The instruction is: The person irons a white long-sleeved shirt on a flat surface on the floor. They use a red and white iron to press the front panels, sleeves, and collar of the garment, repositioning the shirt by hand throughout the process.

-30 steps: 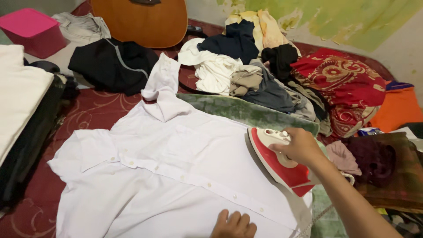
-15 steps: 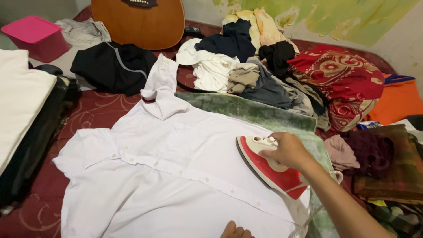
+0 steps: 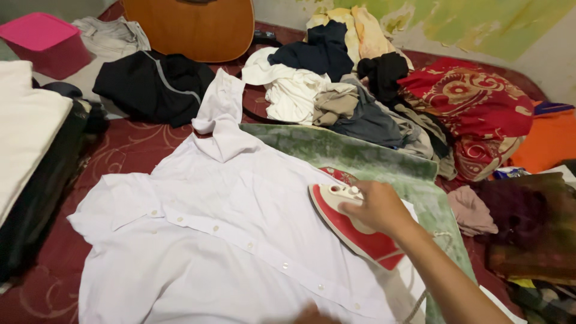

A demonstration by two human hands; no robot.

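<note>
Right hand (image 3: 375,207) grips the handle of the red iron (image 3: 351,225), rigid and probably weighty, on the soft white shirt (image 3: 228,240); left hand (image 3: 312,315) barely visible, state indeterminate.

Not much here honestly, no labels, signs or screens that I can spot, just a pink rectangular plastic box (image 3: 37,37) sitting top left, lid closed.

The right hand (image 3: 375,207) is curled shut, its arm stretching toward 10 o'clock. The left hand (image 3: 312,315) peeks in at 6 o'clock.
</note>
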